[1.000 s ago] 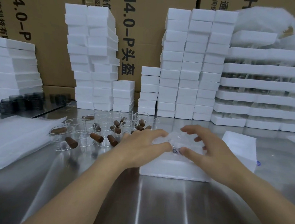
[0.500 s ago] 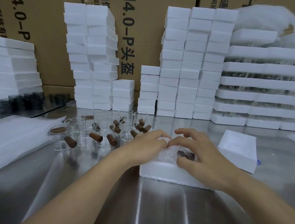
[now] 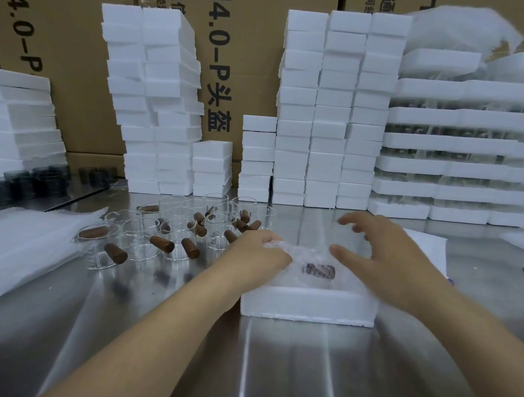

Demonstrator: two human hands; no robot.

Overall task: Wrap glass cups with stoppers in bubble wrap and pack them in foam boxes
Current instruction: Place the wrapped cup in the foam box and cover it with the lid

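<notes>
A white foam box [image 3: 305, 305] sits on the steel table in front of me. Inside it lies a bubble-wrapped glass cup [image 3: 319, 270], its brown stopper showing through the wrap. My left hand [image 3: 259, 256] has its fingers curled down over the left end of the wrapped cup, holding it in the box. Just above the right side of the box hovers my right hand [image 3: 384, 258], fingers spread and touching nothing. Several bare glass cups with brown stoppers [image 3: 173, 232] stand to the left of the box.
A stack of bubble wrap sheets [image 3: 15, 248] lies at the left. A foam lid [image 3: 429, 243] rests behind my right hand. Tall stacks of foam boxes [image 3: 327, 109] and cardboard cartons line the back. Dark cups [image 3: 24, 179] stand at far left.
My right hand, which pressed the wrapped cup into the box half a second ago, has lifted off with fingers spread. My left hand stays on the wrap.
</notes>
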